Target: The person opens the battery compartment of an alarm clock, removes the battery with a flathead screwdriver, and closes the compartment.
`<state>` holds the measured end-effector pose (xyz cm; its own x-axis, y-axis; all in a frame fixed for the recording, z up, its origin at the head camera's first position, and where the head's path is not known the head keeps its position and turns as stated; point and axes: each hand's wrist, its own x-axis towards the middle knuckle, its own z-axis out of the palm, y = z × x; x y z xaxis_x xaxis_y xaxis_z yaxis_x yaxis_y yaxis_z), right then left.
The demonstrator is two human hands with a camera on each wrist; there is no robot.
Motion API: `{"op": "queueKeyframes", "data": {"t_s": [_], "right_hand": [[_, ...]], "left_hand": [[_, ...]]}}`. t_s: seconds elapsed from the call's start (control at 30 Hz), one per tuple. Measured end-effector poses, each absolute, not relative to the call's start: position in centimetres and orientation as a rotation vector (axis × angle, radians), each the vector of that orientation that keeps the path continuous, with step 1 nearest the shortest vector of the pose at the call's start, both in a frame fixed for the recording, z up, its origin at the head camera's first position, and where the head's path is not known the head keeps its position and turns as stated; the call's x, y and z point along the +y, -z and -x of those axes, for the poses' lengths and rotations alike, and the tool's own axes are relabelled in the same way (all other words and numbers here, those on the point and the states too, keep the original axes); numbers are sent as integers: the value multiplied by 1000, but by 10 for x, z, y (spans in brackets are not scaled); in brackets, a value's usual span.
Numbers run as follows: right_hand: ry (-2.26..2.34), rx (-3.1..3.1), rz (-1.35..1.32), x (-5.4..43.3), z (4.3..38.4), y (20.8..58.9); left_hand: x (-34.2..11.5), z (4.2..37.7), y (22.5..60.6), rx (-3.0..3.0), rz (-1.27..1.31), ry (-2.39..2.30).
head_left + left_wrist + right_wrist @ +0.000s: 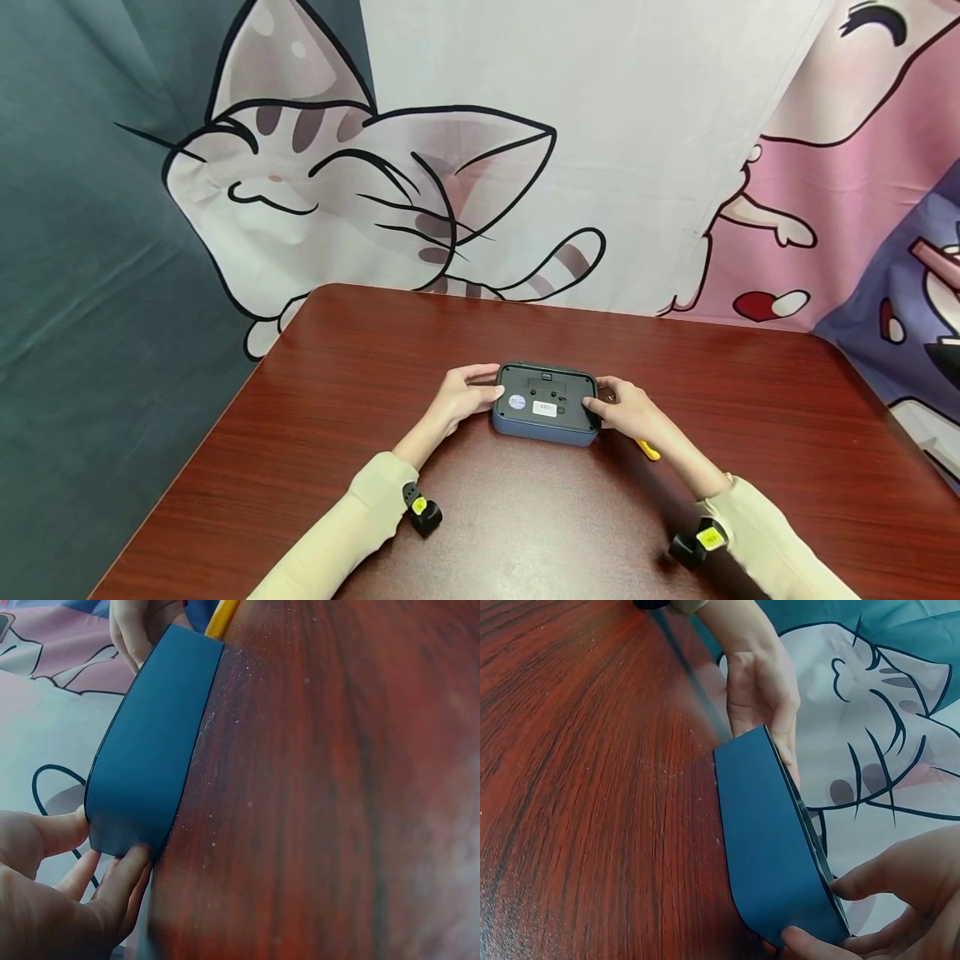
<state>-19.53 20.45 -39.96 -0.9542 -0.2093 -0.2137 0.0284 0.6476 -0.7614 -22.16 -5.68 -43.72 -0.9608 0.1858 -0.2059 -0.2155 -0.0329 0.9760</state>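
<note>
A blue box-shaped device [546, 432] with rounded corners lies on the table, its dark back panel [536, 382] facing up. That panel carries a white barcode label, a round pale sticker and several small holes. My left hand [467, 397] holds the device's left end, thumb at the panel's edge and fingers against the side, as the left wrist view shows. At the opposite end my right hand [627, 408] grips the device, thumb on the panel and fingers round the side. A yellow stick-like thing [647, 450] lies by the right forearm, partly hidden.
The reddish-brown wooden table [375, 333] has its far edge close to a cloth backdrop [637, 125] printed with cartoon cats. Black wrist cameras sit on both of the person's sleeves [330, 533].
</note>
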Motion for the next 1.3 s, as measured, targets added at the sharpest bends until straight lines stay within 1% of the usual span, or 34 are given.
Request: {"op": "queueKeyframes", "data": {"t_s": [0.4,0.77,1.3], "right_hand": [[1195,2601,157,203,197,400],[1217,2587,159,203,199,401],[1278,2607,100,200,198,403]], "left_hand": [[-54,222,431,1993,103,-2048],[-52,220,429,2121,164,-1901],[-51,217,426,2215,165,-1888]]}}
